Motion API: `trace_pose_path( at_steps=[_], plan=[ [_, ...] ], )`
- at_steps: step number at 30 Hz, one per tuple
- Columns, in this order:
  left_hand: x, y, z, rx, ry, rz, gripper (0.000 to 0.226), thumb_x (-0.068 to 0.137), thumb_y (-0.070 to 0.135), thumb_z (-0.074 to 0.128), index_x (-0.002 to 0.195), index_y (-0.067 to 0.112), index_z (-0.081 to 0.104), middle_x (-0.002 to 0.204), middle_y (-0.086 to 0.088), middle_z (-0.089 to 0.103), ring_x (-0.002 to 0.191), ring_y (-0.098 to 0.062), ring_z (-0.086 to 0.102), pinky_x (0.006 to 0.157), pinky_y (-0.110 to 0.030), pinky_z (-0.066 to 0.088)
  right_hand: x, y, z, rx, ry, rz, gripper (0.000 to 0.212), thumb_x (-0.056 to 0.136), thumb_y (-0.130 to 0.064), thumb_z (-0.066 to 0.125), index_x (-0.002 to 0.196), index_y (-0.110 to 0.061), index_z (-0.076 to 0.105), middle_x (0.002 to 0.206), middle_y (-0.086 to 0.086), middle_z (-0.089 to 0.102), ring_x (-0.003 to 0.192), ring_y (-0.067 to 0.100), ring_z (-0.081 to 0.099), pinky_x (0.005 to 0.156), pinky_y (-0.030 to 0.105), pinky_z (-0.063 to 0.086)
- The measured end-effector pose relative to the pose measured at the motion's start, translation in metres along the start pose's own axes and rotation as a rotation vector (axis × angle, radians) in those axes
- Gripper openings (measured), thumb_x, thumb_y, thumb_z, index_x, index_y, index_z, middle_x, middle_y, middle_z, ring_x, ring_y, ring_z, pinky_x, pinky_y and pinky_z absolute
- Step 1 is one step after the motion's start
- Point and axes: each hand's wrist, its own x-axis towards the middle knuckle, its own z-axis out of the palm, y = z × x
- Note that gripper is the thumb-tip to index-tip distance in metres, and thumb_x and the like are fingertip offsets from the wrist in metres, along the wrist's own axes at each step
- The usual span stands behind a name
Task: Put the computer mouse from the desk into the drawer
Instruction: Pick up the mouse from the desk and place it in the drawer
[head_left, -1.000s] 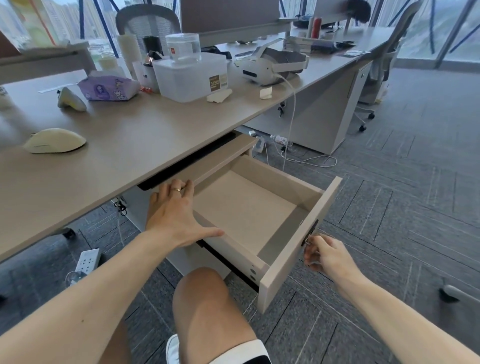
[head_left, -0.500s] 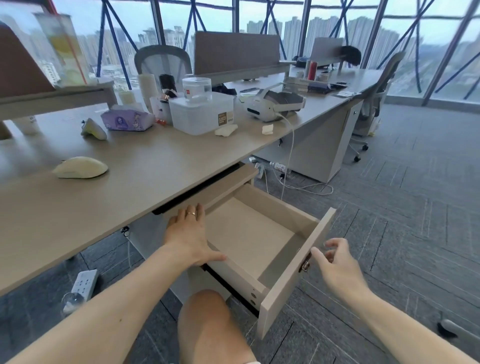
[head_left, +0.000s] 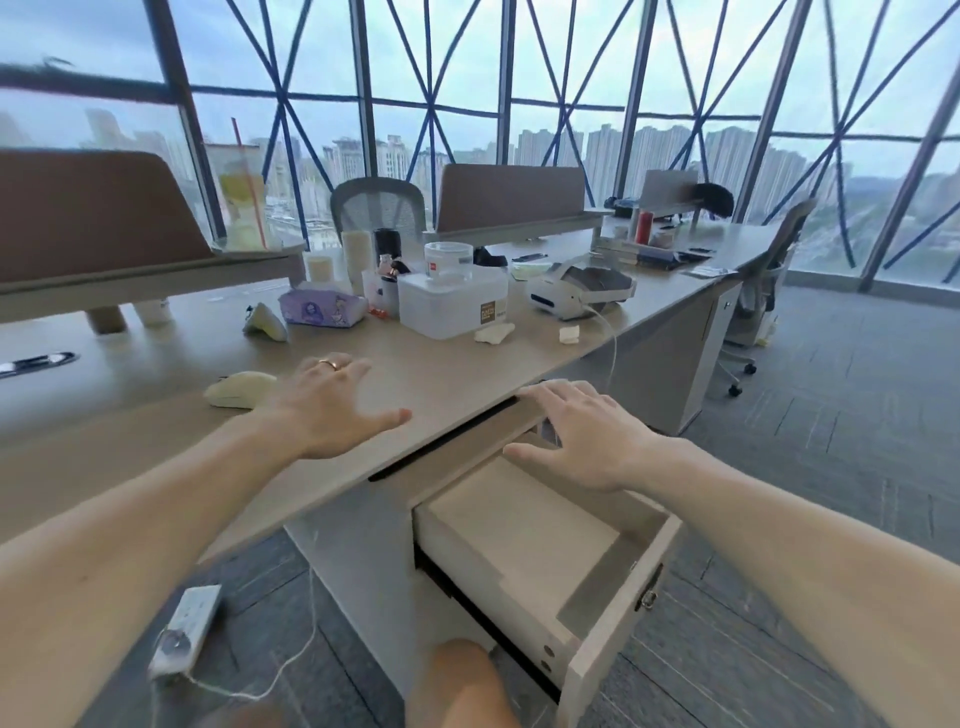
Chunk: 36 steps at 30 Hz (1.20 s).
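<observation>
A cream computer mouse (head_left: 236, 389) lies on the wooden desk (head_left: 447, 364), left of centre. My left hand (head_left: 324, 402) hovers over the desk just right of the mouse, fingers spread, holding nothing. The pale wooden drawer (head_left: 618, 618) under the desk stands pulled out and empty. My right hand (head_left: 582, 434) is open above the drawer's back end, fingertips near the desk edge, nothing in it.
On the desk behind stand a white plastic box (head_left: 452, 304), a purple tissue pack (head_left: 319, 308), a second pale mouse (head_left: 265, 323), a white headset (head_left: 579, 291) with its cable, and crumpled tissues (head_left: 493, 332). A power strip (head_left: 187, 629) lies on the floor. My knee (head_left: 457, 686) is below the drawer.
Both hands have risen: the left one left the drawer's side and moved over the desk towards the mouse, the right one left the drawer front. The view has tilted up.
</observation>
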Motion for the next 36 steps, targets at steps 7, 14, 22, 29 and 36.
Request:
trace_pose_path(
  at_steps=[7, 14, 22, 29, 36],
  plan=[
    [-0.032, -0.141, 0.027, -0.047, -0.058, -0.314, 0.102, 0.081, 0.086, 0.044, 0.161, 0.026, 0.022, 0.169, -0.003, 0.024, 0.154, -0.026, 0.021, 0.122, -0.045, 0.025, 0.072, -0.076, 0.014, 0.063, -0.017, -0.119, 0.08, 0.086, -0.072, 0.047, 0.153, -0.03, 0.032, 0.16, -0.002, 0.033, 0.147, 0.021, 0.027, 0.118, 0.043, 0.026],
    [-0.051, -0.204, 0.062, -0.048, -0.096, -0.415, 0.105, 0.08, 0.092, 0.034, 0.162, 0.027, 0.022, 0.171, -0.001, 0.019, 0.155, -0.027, 0.02, 0.122, -0.048, 0.019, 0.144, -0.16, 0.05, 0.075, -0.101, -0.267, 0.081, 0.085, -0.073, 0.048, 0.153, -0.031, 0.032, 0.158, 0.001, 0.036, 0.146, 0.023, 0.029, 0.118, 0.043, 0.027],
    [-0.047, -0.214, 0.084, -0.043, 0.003, -0.426, 0.117, 0.062, 0.096, 0.009, 0.159, 0.033, 0.025, 0.169, 0.004, 0.023, 0.154, -0.021, 0.019, 0.124, -0.046, 0.014, 0.233, -0.229, 0.092, 0.209, -0.105, -0.373, 0.075, 0.086, -0.059, 0.062, 0.151, -0.032, 0.035, 0.153, 0.005, 0.038, 0.141, 0.027, 0.037, 0.112, 0.039, 0.032],
    [-0.041, -0.216, 0.089, -0.039, -0.008, -0.42, 0.112, 0.064, 0.095, 0.009, 0.159, 0.036, 0.021, 0.17, 0.006, 0.017, 0.156, -0.02, 0.013, 0.125, -0.047, 0.006, 0.292, -0.252, 0.127, 0.279, -0.067, -0.443, 0.071, 0.087, -0.044, 0.068, 0.151, -0.033, 0.038, 0.149, 0.01, 0.042, 0.137, 0.032, 0.042, 0.112, 0.033, 0.03],
    [-0.043, -0.218, 0.09, -0.073, -0.005, -0.407, 0.113, 0.065, 0.095, 0.008, 0.159, 0.036, 0.02, 0.171, 0.006, 0.014, 0.157, -0.017, 0.006, 0.126, -0.049, 0.002, 0.306, -0.247, 0.154, 0.329, 0.06, -0.557, 0.05, 0.094, -0.033, 0.06, 0.143, -0.029, 0.052, 0.139, 0.006, 0.054, 0.126, 0.026, 0.054, 0.103, 0.021, 0.032]
  ],
)
